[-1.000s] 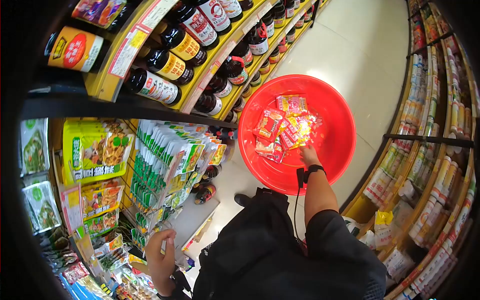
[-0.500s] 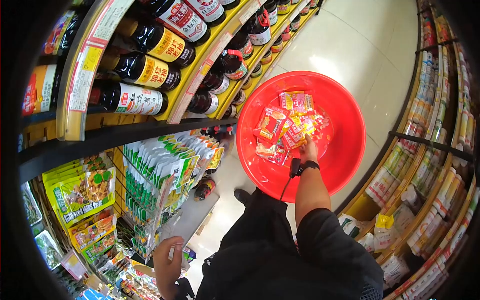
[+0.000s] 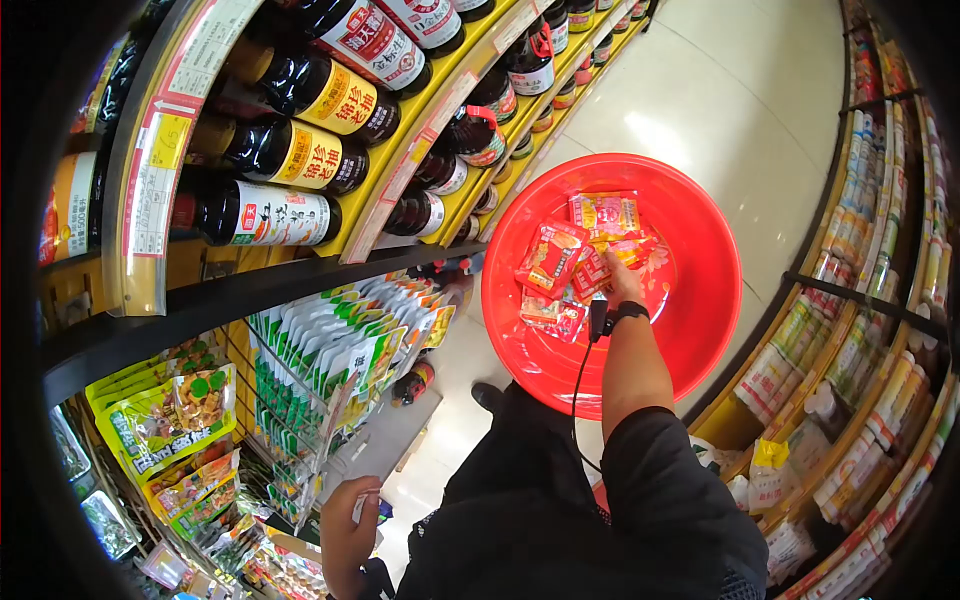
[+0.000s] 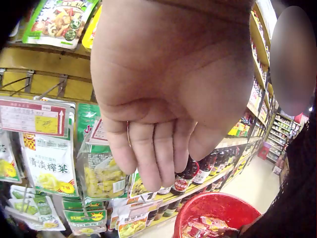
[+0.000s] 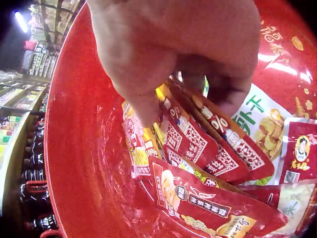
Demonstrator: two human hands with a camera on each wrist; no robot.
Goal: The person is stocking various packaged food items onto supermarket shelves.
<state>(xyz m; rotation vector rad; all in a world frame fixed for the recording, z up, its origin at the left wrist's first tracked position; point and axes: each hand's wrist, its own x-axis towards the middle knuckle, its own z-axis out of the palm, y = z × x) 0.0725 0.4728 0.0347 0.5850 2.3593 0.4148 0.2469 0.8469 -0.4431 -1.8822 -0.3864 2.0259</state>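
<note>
In the head view a red basin (image 3: 700, 300) holds several food packets, among them a red packet (image 3: 553, 257) and a pink one (image 3: 604, 214). My right hand (image 3: 626, 284) reaches into it. Up close in the right wrist view, my right hand (image 5: 173, 49) pinches a bunch of red packets (image 5: 218, 134) by their top edges; some fingers are hidden behind them. Nothing is held in my left hand (image 3: 350, 525), beside the rack of hanging bags; in the left wrist view that left hand (image 4: 163, 94) has its fingers extended and relaxed.
Dark sauce bottles (image 3: 318, 155) line the shelf at the upper left. Hanging bags (image 3: 325, 350) fill a wire rack below them. A shelf of packaged goods (image 3: 850, 330) runs along the right side, with tiled floor (image 3: 720, 80) between.
My right hand has moved up and into the packets and now grips some. The head view has shifted, so the nearer bottles look larger. My left hand stays low beside the rack.
</note>
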